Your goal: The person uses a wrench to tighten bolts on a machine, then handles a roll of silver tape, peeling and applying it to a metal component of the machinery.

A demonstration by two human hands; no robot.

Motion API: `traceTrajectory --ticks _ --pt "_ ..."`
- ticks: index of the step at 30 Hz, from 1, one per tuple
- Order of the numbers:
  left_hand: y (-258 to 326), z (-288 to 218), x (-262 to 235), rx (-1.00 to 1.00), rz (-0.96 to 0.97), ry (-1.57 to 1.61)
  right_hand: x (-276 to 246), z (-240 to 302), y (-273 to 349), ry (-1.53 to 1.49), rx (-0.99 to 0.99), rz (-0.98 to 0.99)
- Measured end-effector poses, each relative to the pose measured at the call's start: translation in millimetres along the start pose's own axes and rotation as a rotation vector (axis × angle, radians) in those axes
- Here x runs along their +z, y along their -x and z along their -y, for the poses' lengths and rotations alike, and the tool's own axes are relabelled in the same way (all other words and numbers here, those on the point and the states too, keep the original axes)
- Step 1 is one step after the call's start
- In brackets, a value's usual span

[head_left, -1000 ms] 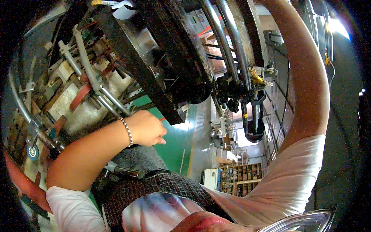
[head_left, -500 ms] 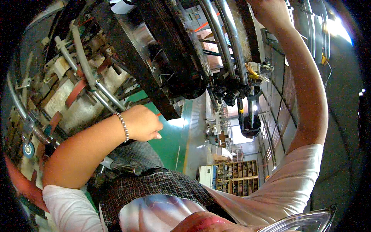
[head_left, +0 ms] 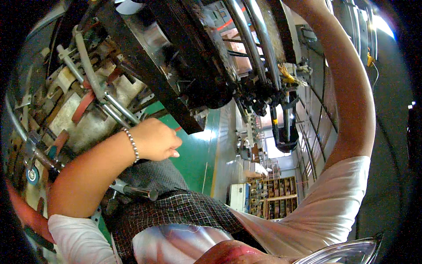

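My left hand (head_left: 156, 140), with a beaded bracelet (head_left: 132, 144) round its wrist, is closed with the fingers curled under and the thumb tip showing. Whatever it may hold is hidden beneath it. It is beside the ends of two metal rods (head_left: 121, 110) and the lower end of a dark machine beam (head_left: 189, 121). A small orange-red bit (head_left: 178, 129) shows just past the knuckles. My right arm reaches up past the machine's upright chrome rods (head_left: 259, 39). Only the base of my right hand (head_left: 303, 5) is in view at the top edge; its fingers are cut off.
On the left stands a worn metal machine bed (head_left: 66, 114) with red levers (head_left: 83, 107) and a small blue-rimmed wheel (head_left: 32, 175). A metal bar end (head_left: 145, 193) juts close to my waist. Beyond are a green floor (head_left: 193, 163) and a compartmented shelf (head_left: 279, 198).
My left hand has shifted slightly left, still closed. The view has tilted a little, so the machine and shelf sit slightly differently. My right arm stays raised.
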State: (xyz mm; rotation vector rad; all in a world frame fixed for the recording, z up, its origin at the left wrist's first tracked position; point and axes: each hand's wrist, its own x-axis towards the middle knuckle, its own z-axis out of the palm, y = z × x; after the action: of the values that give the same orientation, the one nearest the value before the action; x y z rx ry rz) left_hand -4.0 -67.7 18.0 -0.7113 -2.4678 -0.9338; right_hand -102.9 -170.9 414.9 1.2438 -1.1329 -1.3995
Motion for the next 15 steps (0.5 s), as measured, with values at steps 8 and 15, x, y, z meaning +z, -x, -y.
traceTrajectory --ticks 8,15 --pt "-3 5 0 -0.009 0.013 -0.038 6 9 67 -0.003 -0.068 0.067" --pt "-6 -2 -2 -0.023 0.089 -0.052 7 -2 16 -0.145 -0.098 -0.289"
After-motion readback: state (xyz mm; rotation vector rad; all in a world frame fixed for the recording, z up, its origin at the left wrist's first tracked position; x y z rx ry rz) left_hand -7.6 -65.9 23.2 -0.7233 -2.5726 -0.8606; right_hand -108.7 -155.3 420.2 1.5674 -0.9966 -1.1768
